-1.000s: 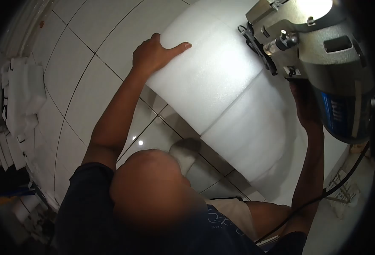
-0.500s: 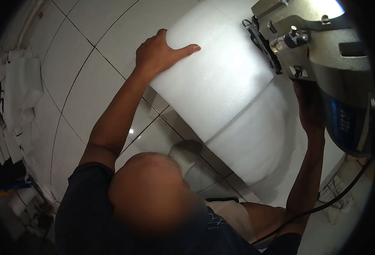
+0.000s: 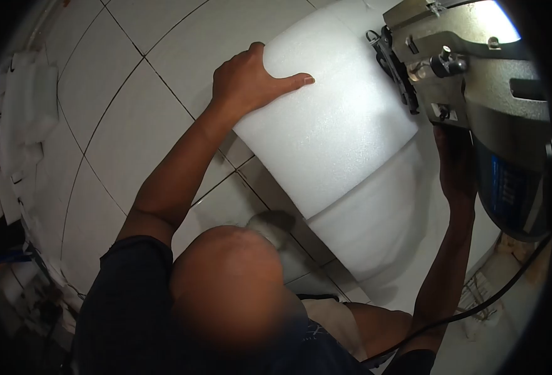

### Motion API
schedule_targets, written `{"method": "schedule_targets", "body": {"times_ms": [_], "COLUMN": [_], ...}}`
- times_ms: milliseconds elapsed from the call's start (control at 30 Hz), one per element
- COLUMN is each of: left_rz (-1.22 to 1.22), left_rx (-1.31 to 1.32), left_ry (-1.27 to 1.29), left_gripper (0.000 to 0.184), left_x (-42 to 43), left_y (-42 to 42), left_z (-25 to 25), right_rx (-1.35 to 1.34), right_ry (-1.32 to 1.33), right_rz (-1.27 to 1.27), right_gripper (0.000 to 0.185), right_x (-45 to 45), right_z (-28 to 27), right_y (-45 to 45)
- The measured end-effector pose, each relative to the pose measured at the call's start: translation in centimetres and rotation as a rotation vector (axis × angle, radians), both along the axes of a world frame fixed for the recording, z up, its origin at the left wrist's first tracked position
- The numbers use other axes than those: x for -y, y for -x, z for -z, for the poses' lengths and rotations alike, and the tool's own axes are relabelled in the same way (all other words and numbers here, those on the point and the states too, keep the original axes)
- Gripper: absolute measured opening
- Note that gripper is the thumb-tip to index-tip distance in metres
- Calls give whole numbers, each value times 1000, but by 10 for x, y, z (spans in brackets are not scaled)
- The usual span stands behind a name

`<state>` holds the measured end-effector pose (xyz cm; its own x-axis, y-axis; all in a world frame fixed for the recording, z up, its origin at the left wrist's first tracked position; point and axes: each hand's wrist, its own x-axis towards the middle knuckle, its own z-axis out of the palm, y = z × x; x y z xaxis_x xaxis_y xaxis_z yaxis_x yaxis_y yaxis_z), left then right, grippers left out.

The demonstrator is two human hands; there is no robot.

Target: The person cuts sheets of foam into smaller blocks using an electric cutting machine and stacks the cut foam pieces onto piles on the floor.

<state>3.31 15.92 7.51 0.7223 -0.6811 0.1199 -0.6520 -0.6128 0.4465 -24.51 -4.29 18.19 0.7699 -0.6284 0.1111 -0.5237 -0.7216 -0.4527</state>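
Foam sheet (image 3: pixel 341 125) under left hand (image 3: pixel 246 81), between hands. Machine (image 3: pixel 507 69) partly over right hand (image 3: pixel 454 153); cable (image 3: pixel 485 303) below it.

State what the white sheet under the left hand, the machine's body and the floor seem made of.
White sheet: probably plastic foam, satin, judging by its finely speckled, softly shining surface.
Machine body: likely metal, perhaps painted, from its dull grey sheen.
Floor: seemingly glazed ceramic tile, fairly smooth, given the dark joint lines.
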Motion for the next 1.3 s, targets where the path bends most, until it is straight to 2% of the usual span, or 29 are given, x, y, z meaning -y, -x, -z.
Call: {"method": "schedule_targets", "body": {"times_ms": [333, 400, 933, 1033, 1100, 1300], "left_rz": [5, 12, 16, -2, -2, 1], "left_rx": [13, -167, -109, 0, -154, -150], "left_ry": [44, -42, 77, 176, 62, 91], "left_gripper": [97, 103, 103, 93, 101, 98], "left_x": [-2, -10, -16, -13, -13, -11], "left_y": [5, 1, -2, -3, -6, -7], "left_z": [-11, -26, -36, -37, -46, -44], "right_rx": [3, 17, 69, 21, 41, 123], "right_ry": [3, 57, 143, 205, 166, 126], "right_rz": [-14, -22, -109, -93, -124, -204], "right_gripper": [48, 48, 40, 40, 39, 39], "right_x": [-5, -15, -32, -29, -24, -19], "right_z": [-11, -22, -54, -59, -61, -60], "right_y": [-12, -19, -53, -61, -69, -84]}}
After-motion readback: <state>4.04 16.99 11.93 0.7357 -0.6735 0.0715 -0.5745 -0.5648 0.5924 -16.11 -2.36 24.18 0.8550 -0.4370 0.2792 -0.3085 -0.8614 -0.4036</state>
